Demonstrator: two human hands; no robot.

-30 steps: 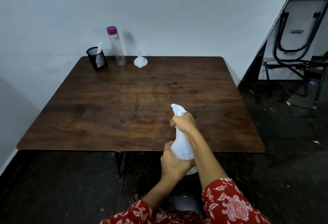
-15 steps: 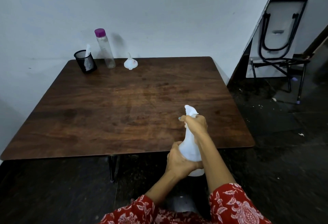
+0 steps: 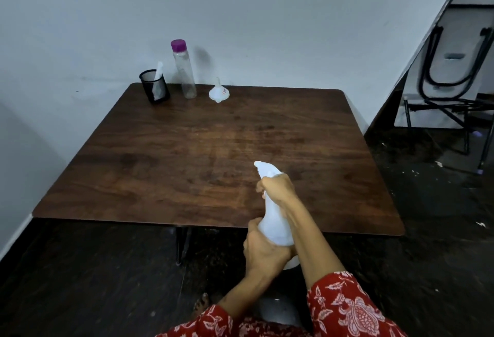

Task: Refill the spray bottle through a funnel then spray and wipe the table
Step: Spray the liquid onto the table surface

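Both hands grip the spray bottle; mesh cup holds cloth.

The tapered plastic spray bottle is plain white. The square wooden table is dark brown with a streaky grain. The tall clear plastic bottle has a purple cap. The small plastic funnel is white. The round mesh cup is black. The loose fabric sleeves are red with a white floral print.
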